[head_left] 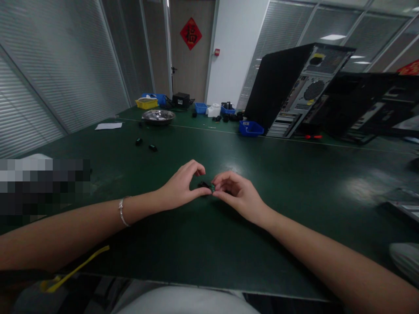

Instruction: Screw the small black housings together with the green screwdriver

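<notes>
My right hand (240, 192) pinches a small green circuit board (212, 188) between thumb and fingertips, just above the table. My left hand (183, 185) is held beside it, its thumb stretched out to the board's edge and its fingers curved and apart from the thumb. A small black part (203, 185) shows in the gap between my left thumb and fingers, next to the board; whether it is joined to the board I cannot tell. Two small black pieces, one farther left (139, 141) and one nearer (152, 148), lie on the green table (209, 244) beyond my left hand.
A round metal bowl (159, 117), a yellow tray (147, 103) and a white sheet (108, 126) lie at the back left. A blue bin (251, 128) stands beside a tall black computer case (281, 83). Several black parts (229, 117) lie nearby. A blurred-out patch covers the left edge.
</notes>
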The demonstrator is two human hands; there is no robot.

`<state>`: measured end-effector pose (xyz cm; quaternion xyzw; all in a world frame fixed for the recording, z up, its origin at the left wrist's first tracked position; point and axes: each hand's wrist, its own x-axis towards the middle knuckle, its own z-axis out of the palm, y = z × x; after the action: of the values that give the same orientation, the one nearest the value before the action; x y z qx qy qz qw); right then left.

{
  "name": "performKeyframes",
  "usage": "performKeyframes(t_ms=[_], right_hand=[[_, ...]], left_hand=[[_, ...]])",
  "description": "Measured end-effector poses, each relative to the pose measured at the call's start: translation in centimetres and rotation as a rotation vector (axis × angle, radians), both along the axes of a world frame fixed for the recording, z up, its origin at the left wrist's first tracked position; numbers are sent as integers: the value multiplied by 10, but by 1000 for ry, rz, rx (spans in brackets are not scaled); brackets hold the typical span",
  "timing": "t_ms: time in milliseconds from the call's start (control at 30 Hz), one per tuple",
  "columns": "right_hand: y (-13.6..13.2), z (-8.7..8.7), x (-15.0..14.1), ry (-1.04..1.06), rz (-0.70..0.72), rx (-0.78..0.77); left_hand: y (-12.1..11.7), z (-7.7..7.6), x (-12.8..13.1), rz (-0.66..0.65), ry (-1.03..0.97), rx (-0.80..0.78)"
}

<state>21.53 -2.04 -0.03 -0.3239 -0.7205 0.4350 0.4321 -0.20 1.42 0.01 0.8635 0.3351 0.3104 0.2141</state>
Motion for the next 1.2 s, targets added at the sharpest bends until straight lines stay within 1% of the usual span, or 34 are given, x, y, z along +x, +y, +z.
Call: performKeyframes(t_ms=[67, 167, 233, 333, 400, 533, 733, 1000, 1200], right_hand=[[0, 1, 1, -56, -42, 89], [0, 1, 1, -173, -88, 196], [1, 0, 2, -231, -104, 231], [3, -2, 2, -258, -117, 257], [3, -2, 2, -268, -116, 267], [3, 0, 1, -314, -59, 263], [0, 0, 1, -375, 2, 259], [-3, -3, -1, -356, -52, 228], [-3, -5, -3, -339, -50, 221]], left_hand=[[4, -5, 2, 58, 110, 9], [5, -10, 5, 41, 214, 34], [3, -9, 7, 27, 226, 34], [-5, -6, 9, 3, 189, -3], [-10, -4, 10, -30, 152, -47], [-15, -3, 10, -77, 109, -119], [-15, -6, 9, -95, 92, -121], [-17, -3, 10, -84, 90, -116], [-18, -2, 10, -74, 88, -124]])
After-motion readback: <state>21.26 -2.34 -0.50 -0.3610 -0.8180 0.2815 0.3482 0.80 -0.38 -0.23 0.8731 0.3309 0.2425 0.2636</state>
